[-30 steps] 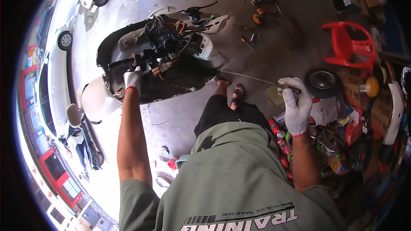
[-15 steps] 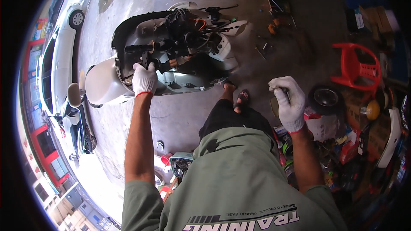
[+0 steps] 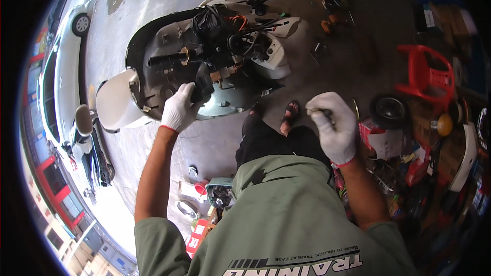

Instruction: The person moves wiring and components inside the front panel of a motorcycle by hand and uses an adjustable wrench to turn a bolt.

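A stripped scooter body (image 3: pixel 153 41) with pale outer panels lies ahead of me, its dark inner side and loose wiring (image 3: pixel 217 25) showing. My left hand (image 3: pixel 179 108), in a white glove, is at its near edge, the fingers curled round a black part (image 3: pixel 203 86) whose exact kind I cannot make out. Beyond that part, a black cylinder (image 3: pixel 166 58) with a brass-coloured flange lies across the body. My right hand (image 3: pixel 332 125), gloved too, is raised on the right, away from the scooter. Its fingers are curled in; what they hold, if anything, is hidden.
On the right are a red plastic chair (image 3: pixel 427 74), a small wheel (image 3: pixel 389 111) and a heap of boxes and parts. A teal bin (image 3: pixel 220 192) of parts stands close on my left. Farther left are a white car (image 3: pixel 71 66) and a parked motorbike (image 3: pixel 89 148).
My left hand has moved a little right and nearer to me, with the black part. My right hand has shifted slightly left, still curled.
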Motion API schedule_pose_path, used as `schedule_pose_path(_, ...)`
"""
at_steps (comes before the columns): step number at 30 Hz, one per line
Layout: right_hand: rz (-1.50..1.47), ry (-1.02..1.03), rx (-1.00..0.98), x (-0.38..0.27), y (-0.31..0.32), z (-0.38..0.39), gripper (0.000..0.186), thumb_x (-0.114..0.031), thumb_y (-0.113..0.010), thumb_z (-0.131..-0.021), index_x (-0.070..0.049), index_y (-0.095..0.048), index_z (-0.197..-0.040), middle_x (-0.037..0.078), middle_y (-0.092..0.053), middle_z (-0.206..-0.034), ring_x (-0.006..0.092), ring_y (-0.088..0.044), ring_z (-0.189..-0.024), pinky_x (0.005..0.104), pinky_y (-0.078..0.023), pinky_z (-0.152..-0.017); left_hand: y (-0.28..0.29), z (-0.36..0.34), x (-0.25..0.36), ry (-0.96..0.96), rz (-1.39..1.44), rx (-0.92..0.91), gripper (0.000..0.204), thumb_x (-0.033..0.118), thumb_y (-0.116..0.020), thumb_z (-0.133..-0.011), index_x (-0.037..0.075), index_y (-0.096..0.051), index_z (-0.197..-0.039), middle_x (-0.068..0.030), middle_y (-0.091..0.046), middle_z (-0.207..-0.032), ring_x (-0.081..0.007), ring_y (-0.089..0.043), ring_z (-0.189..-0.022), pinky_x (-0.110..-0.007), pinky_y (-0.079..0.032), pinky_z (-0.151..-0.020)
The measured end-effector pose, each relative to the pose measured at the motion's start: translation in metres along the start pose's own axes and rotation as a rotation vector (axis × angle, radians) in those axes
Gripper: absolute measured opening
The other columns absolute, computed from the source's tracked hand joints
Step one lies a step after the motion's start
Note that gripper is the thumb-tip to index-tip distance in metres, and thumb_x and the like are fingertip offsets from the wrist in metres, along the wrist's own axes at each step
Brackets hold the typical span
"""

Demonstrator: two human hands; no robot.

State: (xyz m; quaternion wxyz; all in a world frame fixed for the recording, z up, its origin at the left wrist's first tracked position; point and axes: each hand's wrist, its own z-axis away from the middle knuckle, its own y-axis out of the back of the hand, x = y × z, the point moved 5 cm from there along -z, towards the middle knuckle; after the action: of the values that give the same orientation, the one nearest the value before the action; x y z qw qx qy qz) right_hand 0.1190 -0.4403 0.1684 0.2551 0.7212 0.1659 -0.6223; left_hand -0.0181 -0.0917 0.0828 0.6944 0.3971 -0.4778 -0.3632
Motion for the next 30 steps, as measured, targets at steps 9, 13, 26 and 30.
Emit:
schedule_pose_path(9,0.332,-0.157,-0.324,0.065,-0.152,0.011,0.053,-0.025,-0.079,-0.079,-0.006,-0.059,-0.124,0.016,-0.061,-0.113,0.0377,-0.066,-0.097,0.0433,-0.056,-0.082,0.008,-0.003,0.038,-0.326,0.175,-0.226,0.038,0.012,-0.082,-0.070,0.004,-0.065,-0.103,-0.0112,-0.065,-0.087,-0.0329,-0.067,-0.079,-0.040,-0.056,-0.068)
schedule_pose_path(13,0.453,-0.235,-0.402,0.072,-0.206,0.001,0.066,-0.028,-0.080,-0.078,-0.006,-0.050,-0.133,0.015,-0.060,-0.110,0.0381,-0.065,-0.095,0.0459,-0.056,-0.077,0.005,0.000,0.035,-0.354,0.218,-0.312,0.043,0.011,-0.082,-0.067,0.004,-0.067,-0.107,-0.0115,-0.066,-0.089,-0.0332,-0.068,-0.079,-0.040,-0.056,-0.069)
schedule_pose_path(26,0.449,-0.175,0.309,0.030,-0.071,0.026,0.049,-0.008,-0.086,-0.070,-0.006,-0.063,-0.114,0.014,-0.063,-0.108,0.0318,-0.067,-0.094,0.0377,-0.056,-0.080,-0.013,-0.008,0.002,-0.260,-0.328,-0.142,0.027,0.020,-0.070,-0.081,0.003,-0.068,-0.103,-0.0169,-0.066,-0.116,-0.0355,-0.054,-0.125,-0.053,-0.034,-0.112)
schedule_pose_path(30,0.445,-0.169,0.316,0.012,-0.053,0.030,0.049,-0.005,-0.085,-0.071,-0.007,-0.064,-0.116,0.013,-0.061,-0.108,0.0301,-0.065,-0.093,0.0368,-0.056,-0.079,-0.023,-0.008,-0.016,-0.121,-0.430,-0.161,0.035,0.019,-0.069,-0.082,0.003,-0.064,-0.113,-0.0169,-0.061,-0.131,-0.0368,-0.052,-0.128,-0.054,-0.039,-0.107)
